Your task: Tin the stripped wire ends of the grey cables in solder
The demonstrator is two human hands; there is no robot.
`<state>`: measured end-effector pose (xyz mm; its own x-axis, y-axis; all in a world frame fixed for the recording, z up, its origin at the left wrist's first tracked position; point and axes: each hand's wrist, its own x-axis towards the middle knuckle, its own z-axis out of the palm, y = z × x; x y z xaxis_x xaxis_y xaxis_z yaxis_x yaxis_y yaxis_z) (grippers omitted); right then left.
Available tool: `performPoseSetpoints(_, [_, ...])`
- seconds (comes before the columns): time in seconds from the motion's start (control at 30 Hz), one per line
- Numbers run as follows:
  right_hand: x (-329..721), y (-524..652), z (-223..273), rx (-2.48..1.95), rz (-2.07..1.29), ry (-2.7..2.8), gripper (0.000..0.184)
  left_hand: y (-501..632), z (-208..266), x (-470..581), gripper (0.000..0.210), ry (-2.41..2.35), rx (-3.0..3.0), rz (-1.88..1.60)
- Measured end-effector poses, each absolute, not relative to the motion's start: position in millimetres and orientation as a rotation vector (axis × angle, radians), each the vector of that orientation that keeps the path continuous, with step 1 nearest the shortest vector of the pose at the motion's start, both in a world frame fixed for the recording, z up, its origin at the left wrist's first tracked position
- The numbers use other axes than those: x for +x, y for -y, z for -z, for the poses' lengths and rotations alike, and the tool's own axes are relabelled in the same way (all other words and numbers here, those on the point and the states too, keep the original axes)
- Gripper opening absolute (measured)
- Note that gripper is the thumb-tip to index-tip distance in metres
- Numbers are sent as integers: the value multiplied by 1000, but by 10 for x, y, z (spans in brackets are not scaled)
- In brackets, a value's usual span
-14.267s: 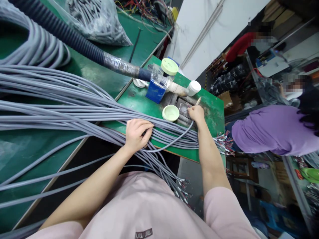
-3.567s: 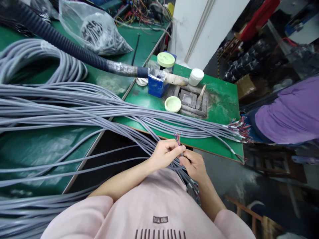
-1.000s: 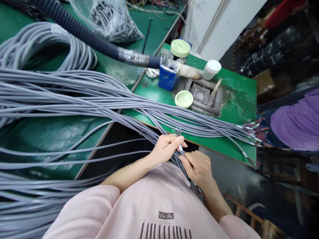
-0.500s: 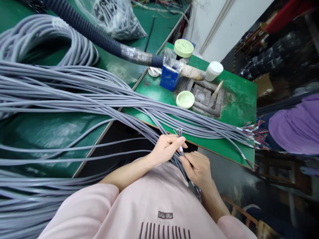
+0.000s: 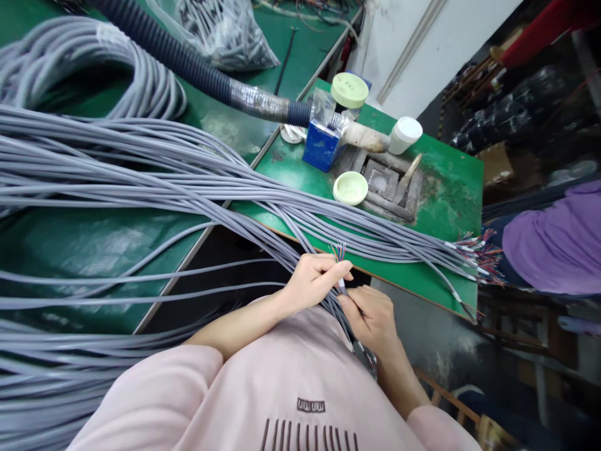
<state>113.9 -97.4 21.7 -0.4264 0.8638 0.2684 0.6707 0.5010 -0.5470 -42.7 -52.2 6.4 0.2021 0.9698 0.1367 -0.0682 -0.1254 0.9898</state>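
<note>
Just in front of my chest, a grey multi-core cable (image 5: 342, 289) stands with its stripped end up, thin coloured wires (image 5: 339, 252) fanning out above a white band. My left hand (image 5: 315, 277) pinches that end between thumb and fingers, below the wire tips. Lower down, my right hand (image 5: 370, 313) is closed round the grey sheath. More grey cables run beneath both hands, and some stripped ends hang by my right wrist. A long bundle of grey cables (image 5: 300, 203) crosses the bench behind, its wire ends (image 5: 481, 254) splayed at the right edge.
On the green bench (image 5: 451, 188) stand a solder pot (image 5: 382, 181), a pale green dish (image 5: 350, 188), a white tub (image 5: 404, 134) and a blue box (image 5: 321, 147) under a black hose (image 5: 188, 66). Coiled cable (image 5: 154, 91) lies left. A person in purple (image 5: 554, 241) is at right.
Both hands keep the same hold on the cable. My left thumb has shifted slightly at the wire end, and the view has moved a little.
</note>
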Motion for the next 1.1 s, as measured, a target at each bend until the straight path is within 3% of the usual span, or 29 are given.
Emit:
performPoseSetpoints(0.63, [1142,958,-229,-1255,-553,2197,32,497,-77,-400,52,-940,1223,-1075])
performPoseSetpoints(1.1, [1178,966,-218,-1372,-709,2112,34,470,2,-431,45,-954,1120,-985])
